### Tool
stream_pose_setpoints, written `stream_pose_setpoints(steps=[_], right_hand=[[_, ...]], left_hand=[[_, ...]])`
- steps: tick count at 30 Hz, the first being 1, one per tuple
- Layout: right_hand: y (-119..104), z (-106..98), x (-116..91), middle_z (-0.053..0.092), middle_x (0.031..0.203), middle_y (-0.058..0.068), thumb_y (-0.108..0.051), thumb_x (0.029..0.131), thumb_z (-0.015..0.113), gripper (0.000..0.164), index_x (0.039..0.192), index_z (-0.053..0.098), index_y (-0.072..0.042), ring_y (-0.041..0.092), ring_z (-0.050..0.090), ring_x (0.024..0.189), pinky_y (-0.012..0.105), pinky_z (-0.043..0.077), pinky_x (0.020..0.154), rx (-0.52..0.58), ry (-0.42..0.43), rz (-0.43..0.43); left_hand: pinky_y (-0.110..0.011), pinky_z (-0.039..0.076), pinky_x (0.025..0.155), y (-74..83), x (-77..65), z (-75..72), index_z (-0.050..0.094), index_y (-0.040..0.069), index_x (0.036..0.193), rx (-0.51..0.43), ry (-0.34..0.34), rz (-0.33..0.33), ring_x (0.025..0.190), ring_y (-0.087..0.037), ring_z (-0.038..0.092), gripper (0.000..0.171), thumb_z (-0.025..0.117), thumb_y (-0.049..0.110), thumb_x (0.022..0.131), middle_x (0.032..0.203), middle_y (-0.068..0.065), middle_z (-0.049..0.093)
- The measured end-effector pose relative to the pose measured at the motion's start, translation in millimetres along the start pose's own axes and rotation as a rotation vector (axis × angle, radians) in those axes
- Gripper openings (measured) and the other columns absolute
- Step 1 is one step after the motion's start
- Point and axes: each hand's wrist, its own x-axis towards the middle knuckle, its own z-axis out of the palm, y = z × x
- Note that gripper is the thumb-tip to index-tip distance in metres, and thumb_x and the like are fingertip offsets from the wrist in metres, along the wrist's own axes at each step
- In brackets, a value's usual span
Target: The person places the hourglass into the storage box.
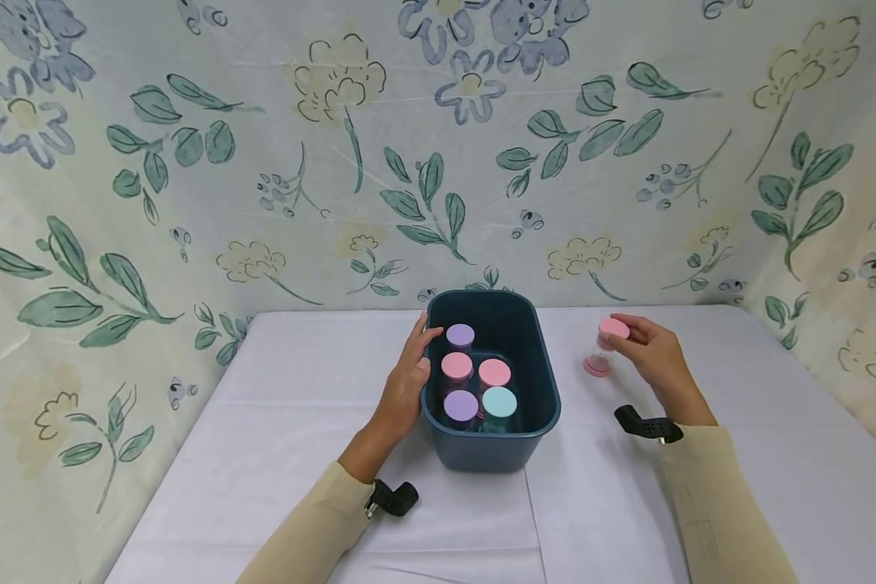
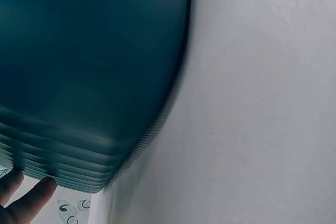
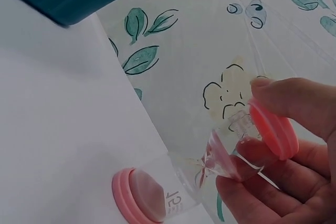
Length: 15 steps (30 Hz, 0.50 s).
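A sand timer (image 3: pixel 152 192) with pink end caps and a clear body is at the right of the table. My right hand (image 1: pixel 657 361) pinches its upper pink cap (image 1: pixel 614 328) between thumb and fingers. The lower cap (image 1: pixel 596 366) is at the tabletop; whether it touches is hard to tell. My left hand (image 1: pixel 400 388) lies against the left side of a dark blue bin (image 1: pixel 491 454), its fingers mostly straight at the rim. Inside the bin stand several similar timers with purple (image 1: pixel 461 405), pink (image 1: pixel 494 373) and teal (image 1: pixel 500 402) caps.
White cloth covers the table (image 1: pixel 299 422). Behind it hangs a floral curtain (image 1: pixel 438 162), which also runs along both sides. The bin's front part holds the timers, and its floor shows at the back right.
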Motion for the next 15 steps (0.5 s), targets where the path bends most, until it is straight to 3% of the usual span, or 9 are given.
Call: stream_pose_setpoints(steps=[15], right_hand=[[-13.8, 4.6, -2.9, 0.047, 0.144, 0.017, -0.056, 0.083, 0.064, 0.082, 0.148, 0.039, -0.012, 0.035, 0.046, 0.130, 0.053, 0.037, 0.104, -0.051, 0.025, -0.014]], left_hand=[[-0.061, 0.022, 0.110, -3.2, 1.0, -0.1, 0.035, 0.021, 0.148, 0.000, -0.001, 0.003, 0.147, -0.017, 0.013, 0.051, 0.027, 0.028, 0.098, 0.162, 0.002, 0.010]])
